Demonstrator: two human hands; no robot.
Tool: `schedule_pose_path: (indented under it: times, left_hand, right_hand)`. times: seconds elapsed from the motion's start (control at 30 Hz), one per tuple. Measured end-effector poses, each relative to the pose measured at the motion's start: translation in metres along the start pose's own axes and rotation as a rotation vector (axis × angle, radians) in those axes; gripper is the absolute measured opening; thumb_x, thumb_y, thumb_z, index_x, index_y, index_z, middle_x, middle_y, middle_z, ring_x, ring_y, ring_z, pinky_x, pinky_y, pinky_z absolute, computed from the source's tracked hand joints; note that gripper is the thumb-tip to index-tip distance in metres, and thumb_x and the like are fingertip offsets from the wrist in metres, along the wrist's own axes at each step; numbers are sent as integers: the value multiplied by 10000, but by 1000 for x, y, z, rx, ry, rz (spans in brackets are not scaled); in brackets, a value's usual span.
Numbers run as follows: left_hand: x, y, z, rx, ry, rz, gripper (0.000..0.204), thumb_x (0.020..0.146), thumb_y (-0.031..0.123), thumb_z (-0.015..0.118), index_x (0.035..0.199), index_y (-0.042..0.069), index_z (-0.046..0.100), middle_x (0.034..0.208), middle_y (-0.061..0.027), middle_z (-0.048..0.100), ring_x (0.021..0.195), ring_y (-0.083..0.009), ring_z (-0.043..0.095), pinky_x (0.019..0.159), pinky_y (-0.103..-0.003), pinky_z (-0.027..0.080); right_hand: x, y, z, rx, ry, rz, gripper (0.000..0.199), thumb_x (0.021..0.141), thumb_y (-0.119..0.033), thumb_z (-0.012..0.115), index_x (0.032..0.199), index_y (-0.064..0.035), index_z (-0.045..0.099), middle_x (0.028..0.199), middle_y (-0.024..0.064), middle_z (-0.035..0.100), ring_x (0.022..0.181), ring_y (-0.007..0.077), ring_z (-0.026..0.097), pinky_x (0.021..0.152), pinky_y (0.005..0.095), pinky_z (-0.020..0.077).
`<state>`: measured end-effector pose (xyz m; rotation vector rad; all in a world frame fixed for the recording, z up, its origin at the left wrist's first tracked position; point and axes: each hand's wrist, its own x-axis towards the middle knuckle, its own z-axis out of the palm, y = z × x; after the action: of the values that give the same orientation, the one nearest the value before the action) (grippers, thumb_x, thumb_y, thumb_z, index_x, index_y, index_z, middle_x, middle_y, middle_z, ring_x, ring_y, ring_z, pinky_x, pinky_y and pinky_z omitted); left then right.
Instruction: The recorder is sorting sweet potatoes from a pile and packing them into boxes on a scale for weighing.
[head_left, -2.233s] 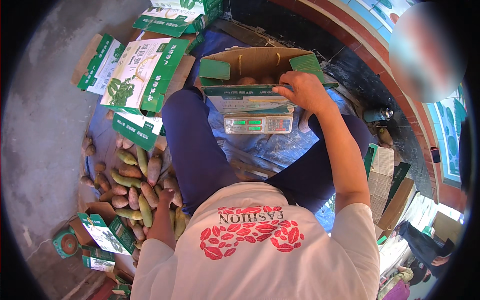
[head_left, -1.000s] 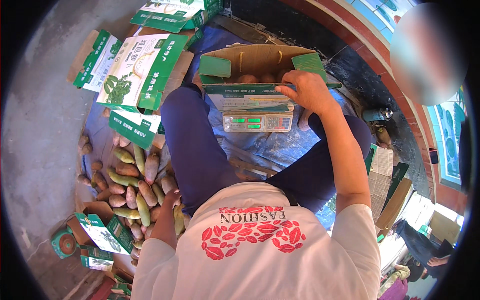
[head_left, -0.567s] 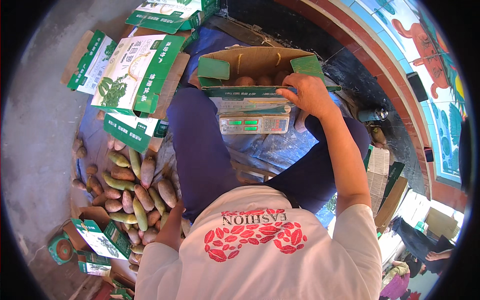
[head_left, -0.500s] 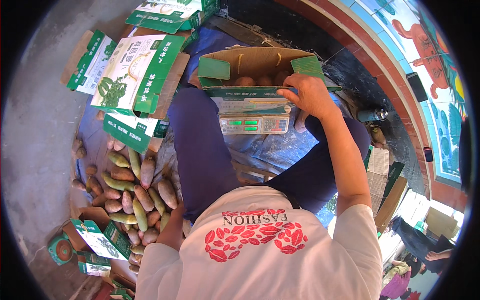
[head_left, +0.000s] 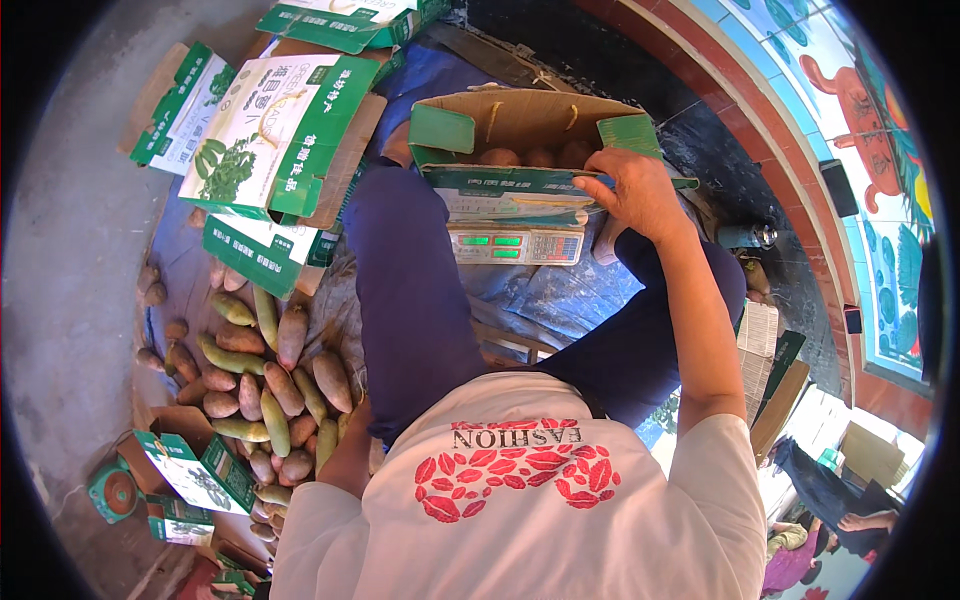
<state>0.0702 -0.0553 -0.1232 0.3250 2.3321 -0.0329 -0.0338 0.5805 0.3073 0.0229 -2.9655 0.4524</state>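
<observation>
An open green-and-white cardboard box [head_left: 530,182] with rope handles stands on a digital scale [head_left: 520,246] beyond my knees. Several reddish-brown roots [head_left: 540,158] show inside it. My right hand [head_left: 632,190] grips the box's near rim towards its right end, fingers over the edge and thumb outside. My left forearm [head_left: 345,455] reaches down beside my left thigh, and its hand is hidden there, next to a heap of reddish-brown roots, perhaps sweet potatoes [head_left: 284,388], and long green radishes [head_left: 276,425].
More green-and-white cartons [head_left: 268,140] are stacked at the far left. Another open carton [head_left: 195,470] sits near left by a round green device [head_left: 115,492]. Blue sheeting [head_left: 530,310] covers the ground between my legs. A low tiled wall [head_left: 800,200] curves along the right; people are at lower right.
The whole view has shifted slightly. My right hand stays on the box rim. Beside my hidden left hand, a green radish now shows where a reddish root lay.
</observation>
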Motion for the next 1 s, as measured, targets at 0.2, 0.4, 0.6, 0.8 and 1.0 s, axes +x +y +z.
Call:
schedule_pose_path:
  times: [0.2,0.4,0.6,0.8,1.0]
  left_hand:
    - [-7,73,-123,-134,78,-267,542,712,254,681,1221,144,532,1339,-99,442,1247,-296,399,1015,-415,365]
    - [-22,13,-123,-137,340,-478,755,699,209,704,1369,176,357,1412,-149,332,1321,-355,278,1078,-424,292]
    - [-25,-22,-92,-694,161,-570,984,668,213,768,1446,139,171,1361,-230,412,1275,-344,401,1043,-376,365]
    - [-27,11,-98,-666,143,-578,1053,653,270,793,1457,156,123,1392,-220,385,1278,-332,405,1053,-364,358]
    - [-30,27,-136,-447,174,-588,881,733,214,703,1448,272,191,1522,-100,165,1396,-283,192,1101,-396,284]
  right_hand:
    - [-5,2,1,-10,3,36,287,812,-342,647,811,-56,632,763,116,619,742,315,608,650,395,480]
    - [2,-1,2,15,25,29,287,810,-342,649,814,-55,633,769,116,626,744,321,609,651,399,479]
    - [8,-3,4,13,14,24,281,821,-333,638,817,-52,632,784,119,628,747,327,609,660,402,477]
    - [3,-2,0,-36,1,16,249,827,-294,639,849,-47,643,830,125,643,782,334,616,681,395,480]
    - [6,-7,0,-18,-33,53,243,849,-266,630,887,-26,641,877,139,653,825,344,624,710,377,490]
